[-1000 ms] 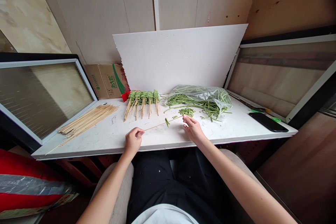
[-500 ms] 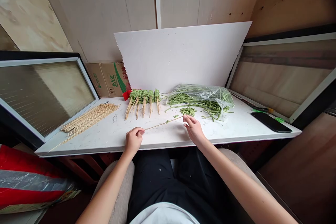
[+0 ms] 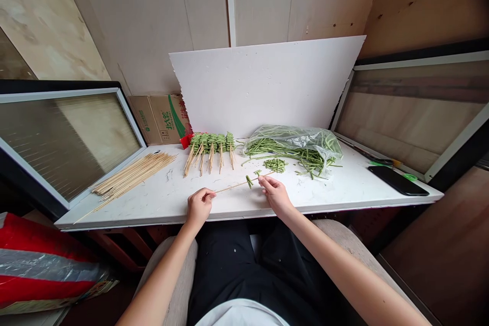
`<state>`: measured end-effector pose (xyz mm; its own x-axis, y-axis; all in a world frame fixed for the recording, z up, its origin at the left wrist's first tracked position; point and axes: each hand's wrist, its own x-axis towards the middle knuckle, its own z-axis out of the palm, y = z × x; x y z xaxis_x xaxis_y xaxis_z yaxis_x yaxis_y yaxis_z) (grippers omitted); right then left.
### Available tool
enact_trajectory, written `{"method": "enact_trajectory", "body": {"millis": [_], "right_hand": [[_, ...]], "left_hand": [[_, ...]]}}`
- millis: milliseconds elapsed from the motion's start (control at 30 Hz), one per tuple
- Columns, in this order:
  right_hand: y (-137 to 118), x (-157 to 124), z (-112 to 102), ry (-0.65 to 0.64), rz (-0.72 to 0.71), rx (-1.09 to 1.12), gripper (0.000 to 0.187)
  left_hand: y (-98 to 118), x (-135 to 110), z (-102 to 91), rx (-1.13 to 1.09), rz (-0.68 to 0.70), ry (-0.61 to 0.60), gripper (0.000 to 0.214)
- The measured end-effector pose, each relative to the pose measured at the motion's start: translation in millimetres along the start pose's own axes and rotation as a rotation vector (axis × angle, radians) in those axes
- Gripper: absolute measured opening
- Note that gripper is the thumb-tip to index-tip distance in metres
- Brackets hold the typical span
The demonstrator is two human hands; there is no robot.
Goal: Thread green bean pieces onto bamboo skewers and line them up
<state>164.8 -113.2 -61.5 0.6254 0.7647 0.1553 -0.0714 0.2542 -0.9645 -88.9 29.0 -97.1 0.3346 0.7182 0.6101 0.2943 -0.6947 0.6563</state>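
Note:
My left hand (image 3: 200, 206) is closed in a pinch on the blunt end of a thin bamboo skewer (image 3: 231, 187). The skewer runs across to my right hand (image 3: 275, 196), whose thumb and fingers close on it near the far tip. Short green bean pieces (image 3: 249, 182) sit on the skewer just left of my right fingers. Whether those fingers also hold a bean piece is hidden. Beyond my right hand lies a small heap of cut bean pieces (image 3: 275, 165), with a few loose bits beside it.
Finished bean skewers (image 3: 212, 141) are stacked at the back. Bare bamboo skewers (image 3: 135, 175) lie on the left of the white table (image 3: 160, 209). Long green beans (image 3: 280, 150) spill from a clear plastic bag (image 3: 305, 135). A black phone (image 3: 398, 180) rests at right.
My right hand has slid slightly left along the skewer, so its tip now sticks out past the fingers. The bean on the skewer now shows as longer pieces standing across it.

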Motion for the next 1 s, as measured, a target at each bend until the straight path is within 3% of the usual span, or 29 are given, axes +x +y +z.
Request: {"method": "enact_trajectory", "body": {"millis": [300, 600, 1000], "right_hand": [[-9.3, -6.5, 6.4, -0.037, 0.078, 0.144, 0.043], [2.3, -6.4, 6.9, -0.089, 0.119, 0.162, 0.04], [3.1, 0.5, -0.2, -0.061, 0.108, 0.146, 0.067]], "left_hand": [[2.3, -2.8, 5.4, -0.051, -0.032, -0.022, 0.019], [7.7, -3.1, 11.2, -0.145, -0.084, -0.05, 0.018], [8.1, -0.3, 13.3, -0.155, -0.159, -0.028, 0.017]]}}
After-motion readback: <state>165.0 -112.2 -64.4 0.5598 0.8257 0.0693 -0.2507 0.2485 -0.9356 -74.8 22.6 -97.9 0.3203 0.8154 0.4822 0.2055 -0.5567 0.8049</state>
